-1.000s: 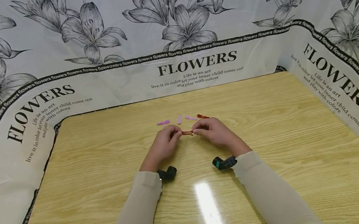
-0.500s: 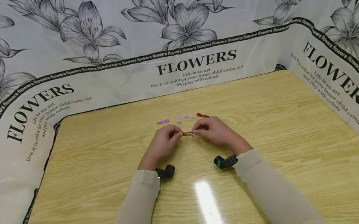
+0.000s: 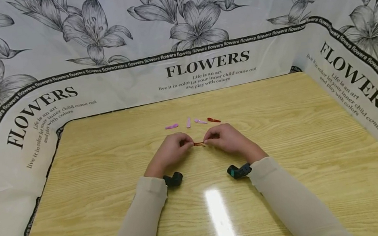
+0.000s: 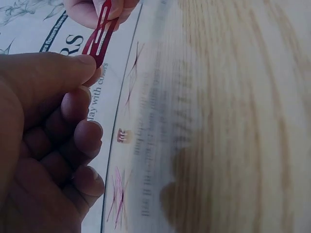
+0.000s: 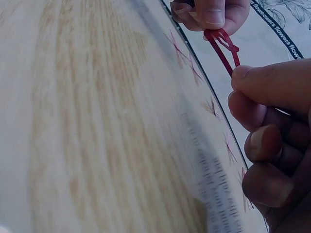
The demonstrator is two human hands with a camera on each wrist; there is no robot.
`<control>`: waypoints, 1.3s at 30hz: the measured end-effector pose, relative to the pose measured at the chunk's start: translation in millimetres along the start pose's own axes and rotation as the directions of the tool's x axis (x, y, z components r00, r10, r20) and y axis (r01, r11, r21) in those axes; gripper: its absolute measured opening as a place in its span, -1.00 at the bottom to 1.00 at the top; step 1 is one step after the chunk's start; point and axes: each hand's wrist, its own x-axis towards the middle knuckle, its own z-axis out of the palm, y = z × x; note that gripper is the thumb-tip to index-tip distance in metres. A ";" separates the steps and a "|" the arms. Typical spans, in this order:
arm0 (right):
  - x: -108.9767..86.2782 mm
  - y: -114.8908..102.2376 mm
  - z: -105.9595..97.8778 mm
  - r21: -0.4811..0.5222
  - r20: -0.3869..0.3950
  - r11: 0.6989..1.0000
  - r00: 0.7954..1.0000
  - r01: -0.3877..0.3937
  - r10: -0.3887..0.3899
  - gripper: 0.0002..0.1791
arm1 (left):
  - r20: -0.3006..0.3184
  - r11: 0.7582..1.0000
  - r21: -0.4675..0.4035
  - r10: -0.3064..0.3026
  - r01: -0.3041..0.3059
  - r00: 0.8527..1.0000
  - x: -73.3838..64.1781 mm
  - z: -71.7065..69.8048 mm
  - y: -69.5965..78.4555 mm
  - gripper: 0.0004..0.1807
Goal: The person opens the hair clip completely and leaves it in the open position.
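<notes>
A red snap hair clip [image 3: 198,144] is stretched level between both hands at mid-table in the head view. Thumb and forefinger of my left hand [image 3: 171,150] pinch one end, while my right hand [image 3: 229,139] pinches the other. Seen from the left wrist, the slotted metal of the clip [image 4: 99,60] lies under the thumb tip, and its far end meets the other hand. The right wrist view shows the clip's legs [image 5: 220,54] spread apart. The remaining fingers of both hands are curled in loosely.
Beyond the hands lie a purple clip [image 3: 172,126], two paler pink clips [image 3: 188,123] and another red clip [image 3: 213,120] in a row. They rest on the wood-grain table [image 3: 92,181]. Flower-printed sheeting [image 3: 125,86] walls the back and sides.
Both hands, with the clip between them, have come slightly nearer the person, widening the gap to the row of clips. The grip at each end looks the same.
</notes>
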 end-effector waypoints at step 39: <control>-1.0 0.8 5.5 -0.106 0.087 0.994 0.996 0.036 -0.027 -0.93 | 0.102 0.988 0.140 0.046 -0.060 0.994 4.0 7.8 -7.7 -0.91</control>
